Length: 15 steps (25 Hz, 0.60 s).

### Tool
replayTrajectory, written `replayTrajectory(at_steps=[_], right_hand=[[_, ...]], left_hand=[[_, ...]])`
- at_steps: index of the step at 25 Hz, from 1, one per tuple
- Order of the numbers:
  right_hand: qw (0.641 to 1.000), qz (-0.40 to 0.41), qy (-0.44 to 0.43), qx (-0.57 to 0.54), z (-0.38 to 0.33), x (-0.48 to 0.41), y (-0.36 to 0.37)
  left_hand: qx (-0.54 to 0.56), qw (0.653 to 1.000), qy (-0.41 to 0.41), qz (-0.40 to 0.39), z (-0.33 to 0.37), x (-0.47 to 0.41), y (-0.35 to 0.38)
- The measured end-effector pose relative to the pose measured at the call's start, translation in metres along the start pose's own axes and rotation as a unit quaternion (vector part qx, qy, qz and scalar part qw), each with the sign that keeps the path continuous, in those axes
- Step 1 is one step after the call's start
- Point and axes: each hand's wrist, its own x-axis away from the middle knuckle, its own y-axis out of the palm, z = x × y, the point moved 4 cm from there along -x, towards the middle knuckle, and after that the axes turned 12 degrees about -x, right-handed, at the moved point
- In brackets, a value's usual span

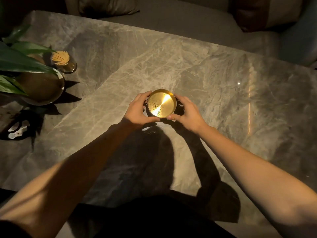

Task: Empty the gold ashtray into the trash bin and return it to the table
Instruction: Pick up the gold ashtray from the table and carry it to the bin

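Note:
The round gold ashtray (162, 103) is over the middle of the grey marble table (205, 79), its shiny bottom speckled with dark ash flecks. My left hand (138, 110) grips its left rim with thumb and fingers. On the other side my right hand (186, 112) clasps the right rim the same way. Whether the ashtray rests on the table or hangs just above it I cannot tell. No trash bin is in view.
A round dark vase (42, 86) with green leaves (18, 59) stands at the table's left. Behind it is a glass holder of toothpicks (62, 60). A dark tray with small white pieces (15, 129) lies at the left edge. A sofa with cushions (106, 6) runs beyond the table.

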Motion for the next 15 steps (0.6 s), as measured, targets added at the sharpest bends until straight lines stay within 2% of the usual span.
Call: replayTrajectory(at_steps=[6, 15], right_hand=[[0.997, 0.055, -0.018, -0.050, 0.032, 0.057, -0.071], [0.988, 0.020, -0.036, -0.147, 0.118, 0.147, -0.244]], left_hand=[[0.078, 0.997, 0.008, 0.013, 0.081, 0.008, 0.051], [0.138, 0.990, 0.032, -0.007, 0.241, 0.005, 0.164]])
